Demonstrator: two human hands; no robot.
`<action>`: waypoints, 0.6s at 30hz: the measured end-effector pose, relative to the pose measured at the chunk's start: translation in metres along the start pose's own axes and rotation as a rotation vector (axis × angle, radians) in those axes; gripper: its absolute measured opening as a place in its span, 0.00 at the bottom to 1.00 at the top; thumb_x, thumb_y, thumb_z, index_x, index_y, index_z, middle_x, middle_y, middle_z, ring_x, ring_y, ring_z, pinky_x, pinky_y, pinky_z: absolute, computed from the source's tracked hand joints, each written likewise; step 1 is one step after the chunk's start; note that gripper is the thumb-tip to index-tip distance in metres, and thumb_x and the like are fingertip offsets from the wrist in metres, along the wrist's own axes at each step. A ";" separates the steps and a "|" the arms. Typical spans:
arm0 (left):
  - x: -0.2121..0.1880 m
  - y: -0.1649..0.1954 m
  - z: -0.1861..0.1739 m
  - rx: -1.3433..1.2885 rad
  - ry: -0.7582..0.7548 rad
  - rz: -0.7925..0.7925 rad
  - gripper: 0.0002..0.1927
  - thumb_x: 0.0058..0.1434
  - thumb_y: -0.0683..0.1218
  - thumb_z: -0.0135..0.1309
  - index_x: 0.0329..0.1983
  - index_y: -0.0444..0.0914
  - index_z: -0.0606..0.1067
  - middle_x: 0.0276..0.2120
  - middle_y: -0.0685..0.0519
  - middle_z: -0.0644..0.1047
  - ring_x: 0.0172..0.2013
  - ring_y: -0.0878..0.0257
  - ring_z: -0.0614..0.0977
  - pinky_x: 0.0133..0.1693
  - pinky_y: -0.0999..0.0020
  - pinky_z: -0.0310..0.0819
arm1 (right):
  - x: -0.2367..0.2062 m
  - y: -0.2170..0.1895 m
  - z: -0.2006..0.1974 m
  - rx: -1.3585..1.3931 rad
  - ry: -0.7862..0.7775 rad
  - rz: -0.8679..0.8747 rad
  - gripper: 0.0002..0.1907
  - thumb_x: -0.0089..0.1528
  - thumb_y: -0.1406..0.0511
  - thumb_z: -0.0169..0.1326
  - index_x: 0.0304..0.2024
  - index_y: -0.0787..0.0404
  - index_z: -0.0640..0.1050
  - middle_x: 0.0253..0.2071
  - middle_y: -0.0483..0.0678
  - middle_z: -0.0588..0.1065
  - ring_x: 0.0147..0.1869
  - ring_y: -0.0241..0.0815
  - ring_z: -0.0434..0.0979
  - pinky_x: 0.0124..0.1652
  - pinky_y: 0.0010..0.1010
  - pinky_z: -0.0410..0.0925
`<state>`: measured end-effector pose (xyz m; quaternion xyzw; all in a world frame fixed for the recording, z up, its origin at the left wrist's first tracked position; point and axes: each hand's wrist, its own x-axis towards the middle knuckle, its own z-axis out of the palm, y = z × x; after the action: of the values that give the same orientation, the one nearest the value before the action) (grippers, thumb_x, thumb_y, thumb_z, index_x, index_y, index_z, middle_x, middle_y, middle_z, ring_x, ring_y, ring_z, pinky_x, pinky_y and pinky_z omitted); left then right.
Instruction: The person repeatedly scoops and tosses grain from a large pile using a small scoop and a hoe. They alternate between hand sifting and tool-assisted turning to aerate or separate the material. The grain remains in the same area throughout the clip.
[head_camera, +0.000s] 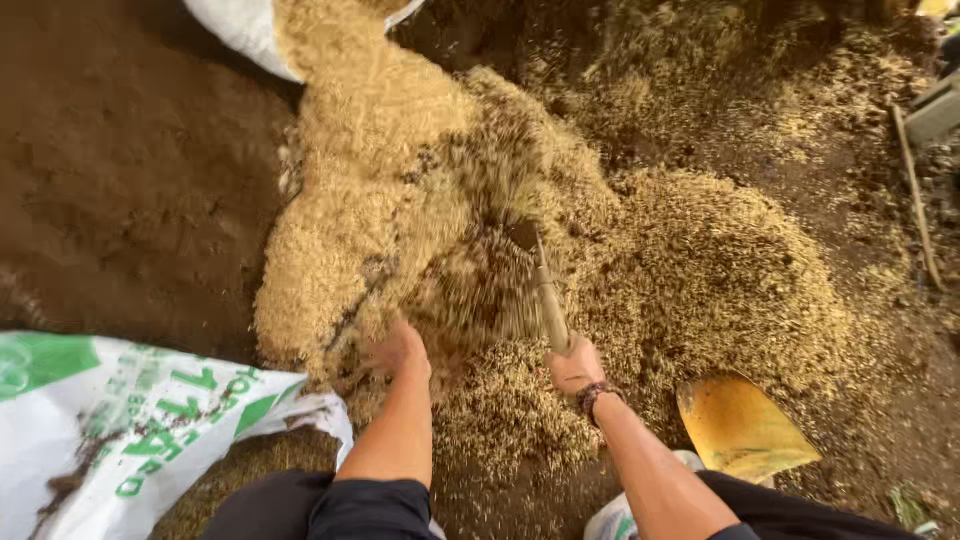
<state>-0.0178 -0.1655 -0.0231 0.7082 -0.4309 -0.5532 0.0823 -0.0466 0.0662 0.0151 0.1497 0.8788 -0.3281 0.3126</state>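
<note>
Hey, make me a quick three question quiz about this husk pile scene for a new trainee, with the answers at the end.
1. True or false: the right hand grips a wooden-handled hand tool dug into the husk pile.
2. Which lies nearest the right forearm? A) the yellow scoop B) the white sack with green print C) the white sack spilling husk
3. Fill in: the left hand is pressed into the ______, holding no tool.

Key: 1 true; 2 A; 3 husk pile.
</note>
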 end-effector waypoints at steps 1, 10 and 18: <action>-0.003 -0.003 0.004 -0.103 -0.046 -0.037 0.54 0.55 0.65 0.55 0.75 0.42 0.42 0.74 0.42 0.42 0.60 0.41 0.73 0.59 0.47 0.70 | -0.001 0.001 -0.004 0.123 0.076 0.006 0.16 0.63 0.70 0.50 0.54 0.64 0.70 0.34 0.53 0.74 0.25 0.39 0.71 0.22 0.27 0.69; 0.016 -0.012 0.006 -0.191 -0.299 -0.118 0.56 0.55 0.69 0.53 0.76 0.42 0.41 0.74 0.43 0.48 0.72 0.45 0.54 0.68 0.35 0.44 | 0.042 -0.071 -0.049 0.577 -0.193 1.011 0.15 0.69 0.61 0.46 0.51 0.66 0.69 0.35 0.62 0.70 0.35 0.47 0.69 0.35 0.41 0.68; 0.019 -0.011 0.033 -0.159 -0.601 -0.154 0.64 0.46 0.74 0.55 0.77 0.46 0.39 0.75 0.43 0.37 0.73 0.40 0.40 0.67 0.29 0.32 | 0.029 0.057 0.065 0.679 -0.404 0.293 0.05 0.63 0.69 0.52 0.38 0.66 0.70 0.21 0.47 0.69 0.17 0.36 0.66 0.16 0.28 0.65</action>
<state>-0.0401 -0.1595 -0.0556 0.5348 -0.3365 -0.7742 -0.0356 -0.0124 0.0666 -0.0694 0.3001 0.6110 -0.5742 0.4549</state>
